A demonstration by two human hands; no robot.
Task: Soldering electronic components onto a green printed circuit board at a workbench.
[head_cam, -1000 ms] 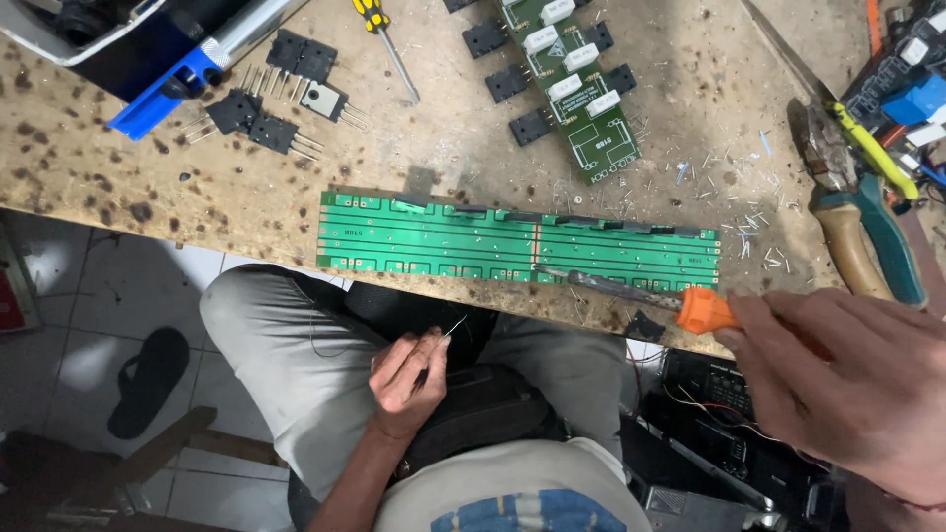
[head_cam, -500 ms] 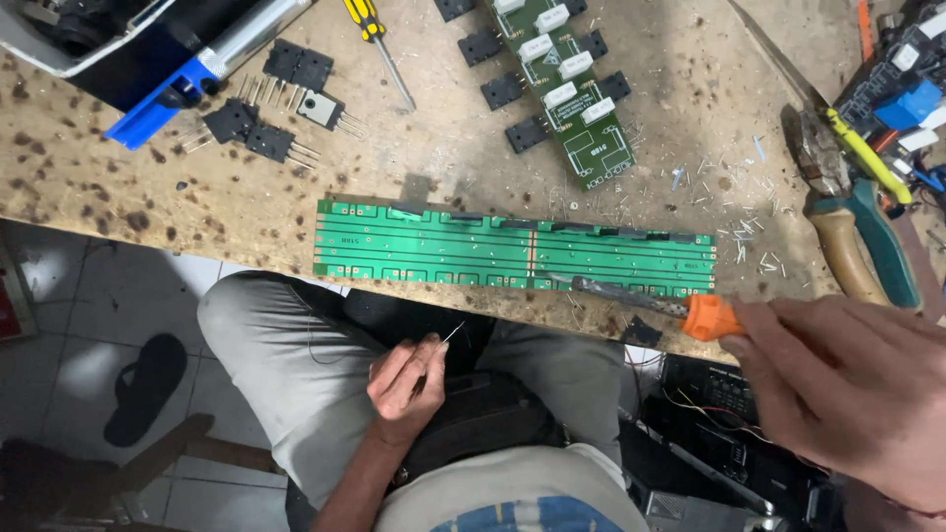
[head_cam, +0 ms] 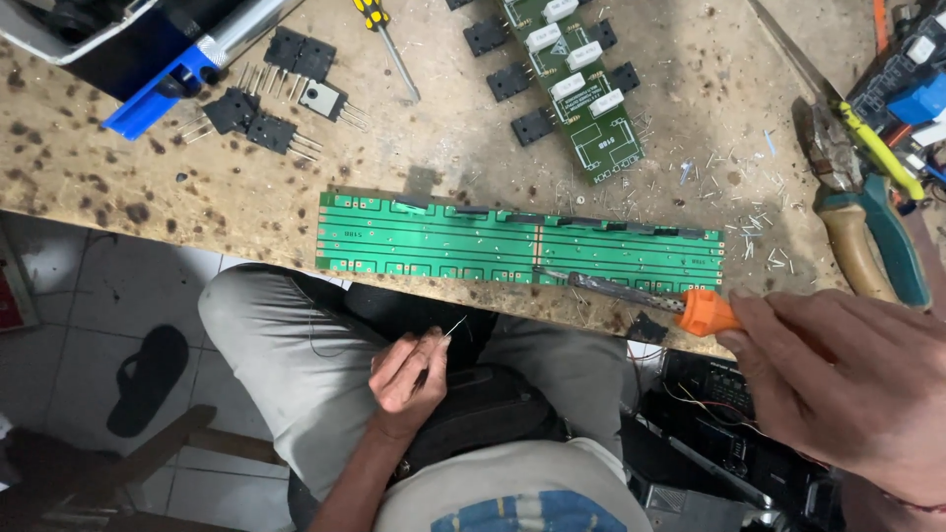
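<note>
At the far left corner of the workbench (head_cam: pixel 118 187) a pale-rimmed tray (head_cam: pixel 69 34) holds dark items too shadowed to identify, with a blue and silver tool (head_cam: pixel 187 69) lying against it. Loose black transistors (head_cam: pixel 271 99) lie just beside that tool. A long green circuit board (head_cam: pixel 443 236) lies flat along the near edge of the bench. The right hand (head_cam: pixel 847 389) is clenched around the orange-collared handle of a soldering iron (head_cam: pixel 705 312), held out over the near edge; the iron's dark shaft slants left and its tip rests on the board's near edge about midway along. The left hand (head_cam: pixel 409 374) sits low over the lap, below the bench edge, fingers pinched on a thin strand of wire (head_cam: pixel 453 327) that points up towards the board. A smaller green board (head_cam: pixel 581 89) with white parts lies at the far middle, a yellow-handled screwdriver (head_cam: pixel 384 39) left of it. Pliers (head_cam: pixel 867 217) with teal and tan grips lie near the right edge, among scattered wire clippings
</note>
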